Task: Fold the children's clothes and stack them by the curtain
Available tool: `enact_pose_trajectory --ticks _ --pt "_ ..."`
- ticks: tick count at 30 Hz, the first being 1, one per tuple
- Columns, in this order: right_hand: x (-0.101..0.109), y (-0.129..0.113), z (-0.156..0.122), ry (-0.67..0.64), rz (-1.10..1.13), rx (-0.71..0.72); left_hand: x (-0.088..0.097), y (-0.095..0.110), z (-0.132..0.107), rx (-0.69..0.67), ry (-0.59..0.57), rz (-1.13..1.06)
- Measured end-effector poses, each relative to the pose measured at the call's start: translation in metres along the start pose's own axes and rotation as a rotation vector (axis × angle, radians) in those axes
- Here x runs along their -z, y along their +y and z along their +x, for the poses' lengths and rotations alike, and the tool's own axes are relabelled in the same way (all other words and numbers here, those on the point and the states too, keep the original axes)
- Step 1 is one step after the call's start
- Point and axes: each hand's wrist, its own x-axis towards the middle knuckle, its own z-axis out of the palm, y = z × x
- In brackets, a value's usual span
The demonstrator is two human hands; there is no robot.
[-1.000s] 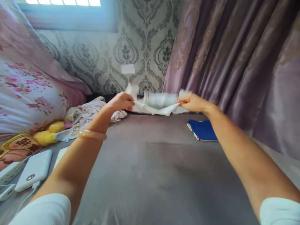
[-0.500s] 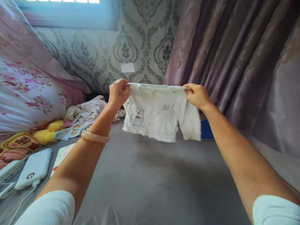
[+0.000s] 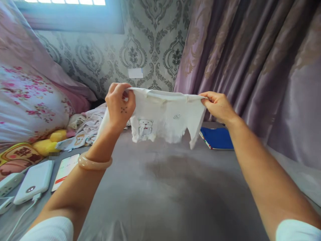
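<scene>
A small white baby shirt (image 3: 163,115) hangs stretched between my hands above the grey bed sheet. It has a bear print at its lower left and a smaller print on the right side. My left hand (image 3: 120,105) pinches its upper left end, and a pale strip of cloth shows behind that wrist. At the upper right end, my right hand (image 3: 218,105) is closed on the fabric. The lower hem falls free and looks blurred.
On the grey sheet (image 3: 160,194), a blue flat book (image 3: 217,138) lies beyond my right forearm. A phone (image 3: 65,170), a white power bank (image 3: 34,182), a power strip (image 3: 10,184), a yellow plush toy (image 3: 46,146) and crumpled clothes (image 3: 94,122) are at the left. Purple curtains (image 3: 240,60) hang right.
My left hand has moved left and toward me, my right hand slightly right. The shirt is pulled wider, its hem has swung, and more of the blue book shows.
</scene>
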Motion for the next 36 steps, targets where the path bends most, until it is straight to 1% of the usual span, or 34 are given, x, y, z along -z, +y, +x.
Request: enact_pose_trajectory --ticks 2,3,4,6,8,11,14,16,17,19,22,26,29,33,36 --pt "0.001 -0.007 0.000 0.019 0.028 -0.053 0.006 0.009 0.002 -0.015 0.029 0.010" --pt "0.000 -0.007 0.000 0.018 0.042 -0.091 0.007 0.012 0.003 -0.018 0.020 0.022" --pt "-0.002 -0.005 0.000 0.004 0.056 -0.136 0.008 0.013 0.002 -0.012 -0.005 0.043" --pt "-0.011 0.005 -0.003 -0.058 0.079 -0.231 0.007 0.012 -0.003 0.018 -0.107 0.120" --pt "-0.025 0.023 -0.009 -0.155 0.078 -0.313 0.001 0.005 -0.016 0.066 -0.272 0.240" --pt "-0.052 0.055 -0.028 -0.314 0.012 -0.401 -0.016 -0.014 -0.050 0.135 -0.596 0.406" --pt "-0.079 0.083 -0.049 -0.426 -0.115 -0.406 -0.038 -0.037 -0.089 0.187 -0.895 0.427" --pt "-0.093 0.098 -0.059 -0.470 -0.211 -0.375 -0.050 -0.051 -0.110 0.230 -1.021 0.397" --pt "-0.098 0.104 -0.063 -0.479 -0.248 -0.358 -0.056 -0.056 -0.118 0.238 -1.056 0.375" --pt "-0.103 0.114 -0.066 -0.471 -0.286 -0.326 -0.063 -0.065 -0.128 0.245 -1.073 0.327" --pt "-0.103 0.122 -0.066 -0.440 -0.303 -0.275 -0.069 -0.071 -0.131 0.268 -1.032 0.277" --pt "-0.101 0.126 -0.064 -0.438 -0.367 -0.232 -0.076 -0.074 -0.131 0.314 -1.001 0.300" --pt "-0.103 0.125 -0.065 -0.449 -0.418 -0.213 -0.084 -0.077 -0.135 0.310 -0.976 0.332" --pt "-0.113 0.127 -0.071 -0.450 -0.554 -0.149 -0.094 -0.082 -0.146 0.306 -0.942 0.357" --pt "-0.125 0.132 -0.078 -0.486 -0.672 -0.186 -0.101 -0.088 -0.157 0.333 -0.950 0.358"
